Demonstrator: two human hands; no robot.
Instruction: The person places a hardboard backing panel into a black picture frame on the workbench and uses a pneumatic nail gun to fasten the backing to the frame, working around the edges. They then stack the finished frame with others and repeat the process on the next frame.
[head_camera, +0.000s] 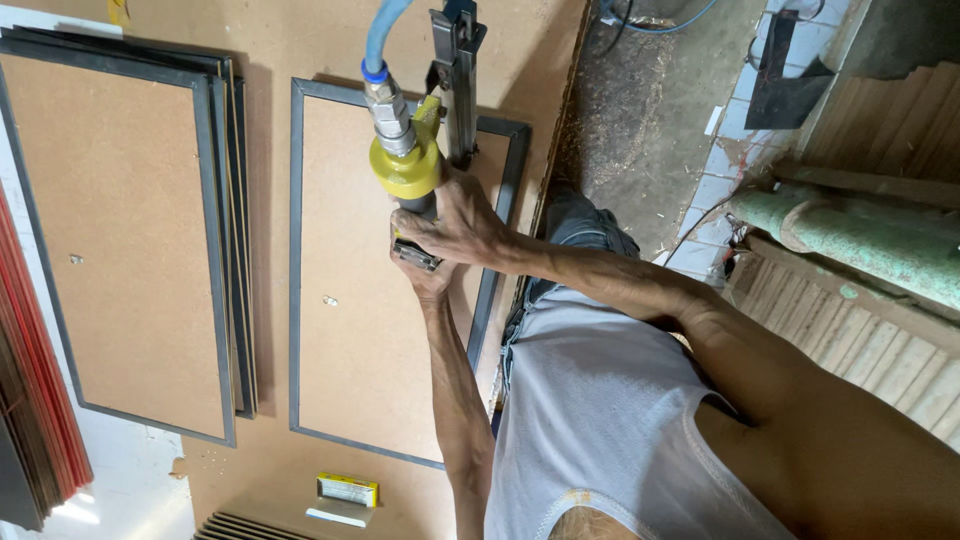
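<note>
**Both hands on an air stapler over a framed backing board**

A pneumatic staple gun with a yellow round end cap and a long dark metal magazine (430, 130) stands on the right-hand part of a dark-framed rectangular picture frame lying face down with its brown fibreboard back up (350, 330); the magazine runs up towards the top edge of the view, and a blue air hose with a silver coupling (385, 50) joins the tool beside the yellow cap. The right hand (455, 220) is closed around the tool's grip, knuckles up; the left hand (425, 275) sits just under it, fingers curled against the underside of the same grip, so both are gripping the gun; whether a finger presses the trigger cannot be told.

The frame lies on a brown fibreboard-topped desk (270, 90); to its left, near but apart, a stack of similar dark-framed boards (130, 240) lies back up, each showing a small metal hanger. At the lower edge of the desk, below the frame, lies a small yellow and white box (347, 492). Red-edged sheets (40, 400) lean at the far left; beyond the desk's right edge is a dusty concrete floor (650, 130).
</note>
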